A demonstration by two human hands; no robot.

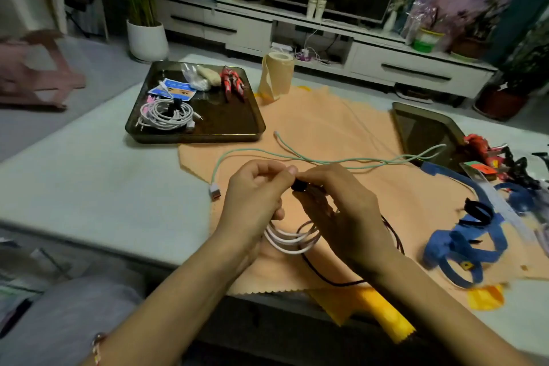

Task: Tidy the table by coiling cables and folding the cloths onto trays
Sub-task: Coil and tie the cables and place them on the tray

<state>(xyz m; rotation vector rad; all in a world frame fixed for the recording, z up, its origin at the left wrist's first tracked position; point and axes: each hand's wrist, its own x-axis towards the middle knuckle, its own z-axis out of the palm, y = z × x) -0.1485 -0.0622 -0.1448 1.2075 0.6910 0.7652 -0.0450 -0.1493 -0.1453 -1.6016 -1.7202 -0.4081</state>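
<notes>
White coiled cable [285, 239] hangs in the curled left hand [252, 196] so its loops cannot spread; the right hand [335, 205] pinches a small black tie [297, 186], probably for binding.

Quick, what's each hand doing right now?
Left hand: grips the white cable coil.
Right hand: pinches a black tie on that coil.

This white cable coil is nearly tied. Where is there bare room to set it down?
Bare: the left dark tray, right of its bundled white cables and nearer than the red toy figure; most of the right dark tray, beyond the loop of the mint-green cable; the white tabletop left of the orange cloth. Crowded: the blue straps.
</notes>
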